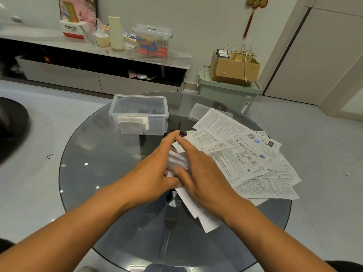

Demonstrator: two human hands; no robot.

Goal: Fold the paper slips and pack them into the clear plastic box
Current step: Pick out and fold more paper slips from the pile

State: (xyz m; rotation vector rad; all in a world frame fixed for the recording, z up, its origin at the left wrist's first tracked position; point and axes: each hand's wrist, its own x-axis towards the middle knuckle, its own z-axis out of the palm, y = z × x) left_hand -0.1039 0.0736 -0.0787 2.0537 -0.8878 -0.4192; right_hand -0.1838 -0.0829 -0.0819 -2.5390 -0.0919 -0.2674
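Pale wall (196,26), grey floor (39,134), low sideboard (94,75).

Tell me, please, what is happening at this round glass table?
A person's left hand and right hand press a white folded paper slip between them. Unfolded printed paper slips lie spread to the right. The clear plastic box stands open behind, a few folded slips inside.
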